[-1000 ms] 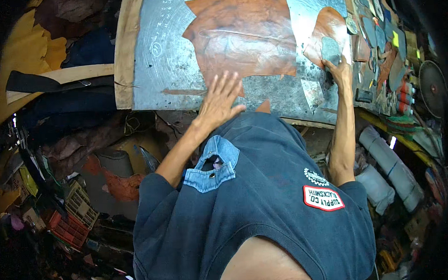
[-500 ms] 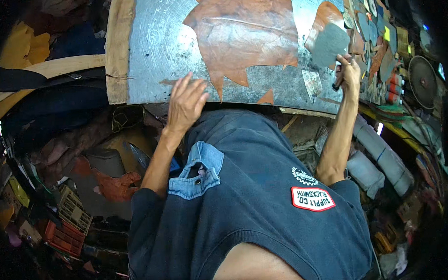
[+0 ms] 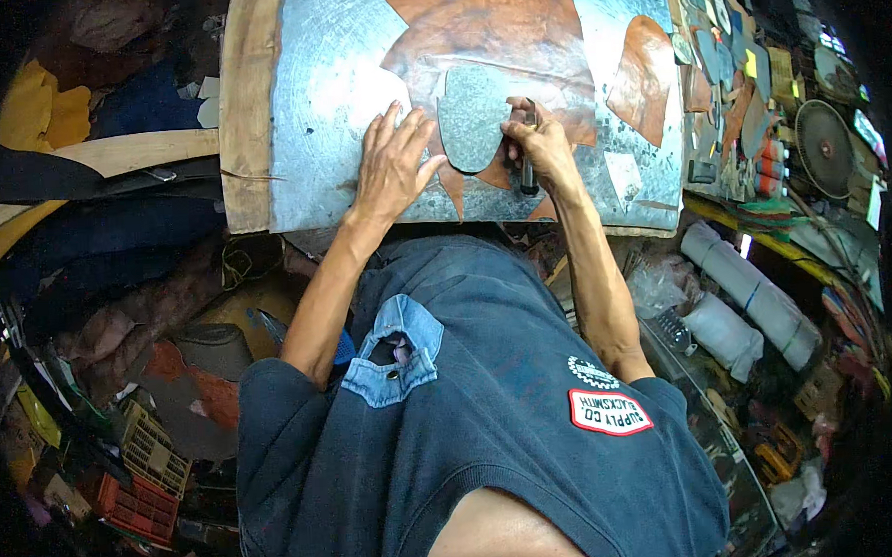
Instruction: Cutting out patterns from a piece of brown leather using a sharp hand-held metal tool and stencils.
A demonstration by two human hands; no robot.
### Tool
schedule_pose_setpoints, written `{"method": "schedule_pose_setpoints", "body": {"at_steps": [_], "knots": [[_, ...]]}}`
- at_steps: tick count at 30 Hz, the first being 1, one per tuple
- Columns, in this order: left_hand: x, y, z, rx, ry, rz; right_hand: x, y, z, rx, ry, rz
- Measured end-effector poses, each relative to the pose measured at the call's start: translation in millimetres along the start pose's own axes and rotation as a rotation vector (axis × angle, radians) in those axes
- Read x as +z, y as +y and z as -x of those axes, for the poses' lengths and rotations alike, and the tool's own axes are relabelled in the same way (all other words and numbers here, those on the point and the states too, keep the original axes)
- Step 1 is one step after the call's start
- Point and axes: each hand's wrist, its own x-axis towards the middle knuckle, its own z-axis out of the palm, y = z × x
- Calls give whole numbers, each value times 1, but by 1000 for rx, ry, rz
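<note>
Bench (image 3: 324, 95): scuffed metal top, wood strip (image 3: 247, 108) along left edge. Hide (image 3: 545, 35) spans the middle toward the far edge; grey template (image 3: 472, 118) lies on it, nearer the near edge. Left hand (image 3: 393, 161): fingers slightly spread, left of template, nothing visibly gripped. Right hand (image 3: 540, 145): fingers curled round black tool (image 3: 529, 178) at template's right; contact unclear. Fan (image 3: 823, 148) beyond right edge. Orange crate (image 3: 138, 508) low left.

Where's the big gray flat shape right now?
In the head view, the gray shape is at upper middle, over the large brown leather, between the left hand and the right hand.
</note>
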Motion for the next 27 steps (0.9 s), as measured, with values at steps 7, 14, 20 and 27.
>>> {"method": "schedule_pose_setpoints", "body": {"at_steps": [7,14,20,27], "knots": [[0,-5,-5,26,-64,10,7,9,-8,-131,137,134],[-4,-14,-9,74,-96,11,8,7,-5,-181,167,363],[-9,-10,-12,42,-167,-23,-17,13,15,-62,75,218],[-28,19,-37,30,-135,138,-15,-38,23,-360,-211,477]]}}
